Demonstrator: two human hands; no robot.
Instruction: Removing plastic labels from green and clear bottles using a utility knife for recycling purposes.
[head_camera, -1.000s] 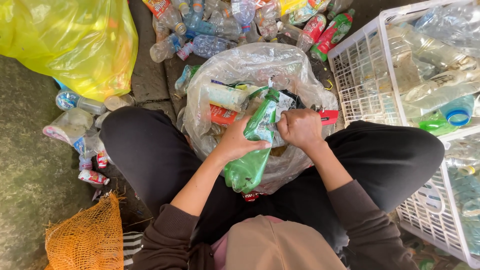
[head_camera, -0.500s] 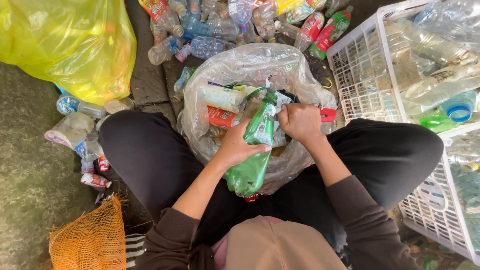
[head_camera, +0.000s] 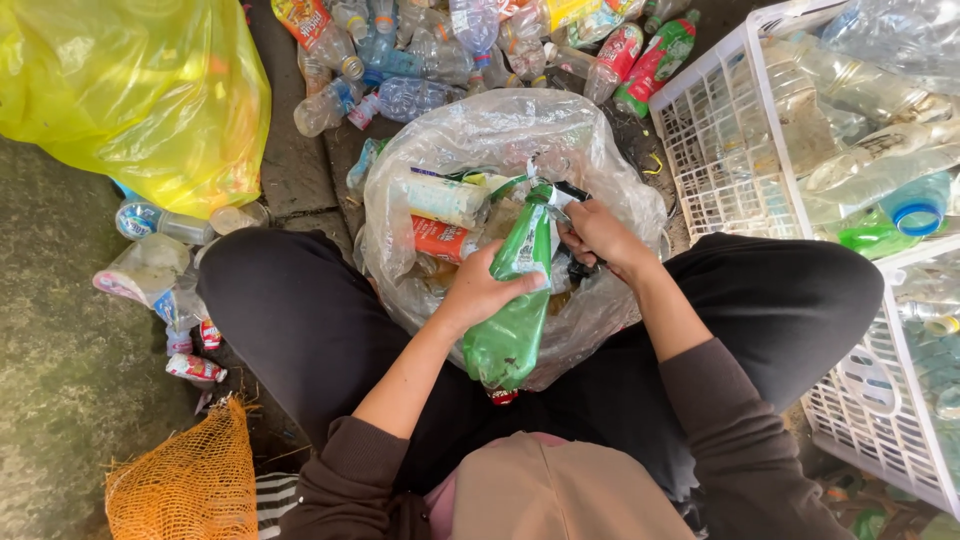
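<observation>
Now green bottle (head_camera: 512, 300) gripped in left hand (head_camera: 487, 292), right hand (head_camera: 600, 235) pinching its label

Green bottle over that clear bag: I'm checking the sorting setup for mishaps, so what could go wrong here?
The green bottle is held only by the left hand while the right hand pulls at its label; it could slip. Scraps may miss the clear bag between the knees.

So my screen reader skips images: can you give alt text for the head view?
A seated person's left hand grips a green plastic bottle while the right hand pulls at its label, above a clear bag of scraps. A white basket of bottles stands beside.
</observation>
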